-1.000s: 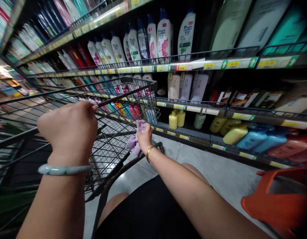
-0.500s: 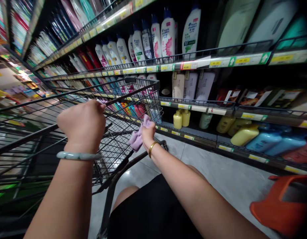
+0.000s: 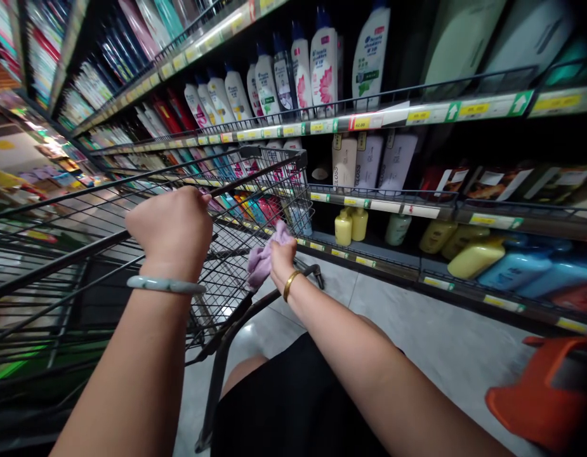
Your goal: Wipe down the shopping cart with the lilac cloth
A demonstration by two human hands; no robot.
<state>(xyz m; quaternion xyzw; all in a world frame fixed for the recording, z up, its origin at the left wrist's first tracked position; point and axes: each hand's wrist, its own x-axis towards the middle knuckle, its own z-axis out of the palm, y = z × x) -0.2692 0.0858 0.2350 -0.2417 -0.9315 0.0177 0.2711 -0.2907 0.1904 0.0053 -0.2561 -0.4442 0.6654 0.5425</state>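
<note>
My left hand (image 3: 172,227) is closed around the top rim of a black wire shopping cart (image 3: 84,254), with a pale green bangle on its wrist. My right hand (image 3: 282,261), wearing a gold bangle, is closed on a crumpled lilac cloth (image 3: 262,260) and presses it against the cart's outer side mesh, low near the frame tube (image 3: 236,343).
Store shelves run along the right and ahead, holding white shampoo bottles (image 3: 316,66), yellow bottles (image 3: 350,223) and blue bottles (image 3: 516,270) behind price strips. An orange plastic object (image 3: 540,393) sits at the lower right on the grey tiled floor (image 3: 417,330).
My right hand has slid the lilac cloth up and slightly right along the cart's side. My left hand has stayed gripping the rim while the view shifted, so both appear further right.
</note>
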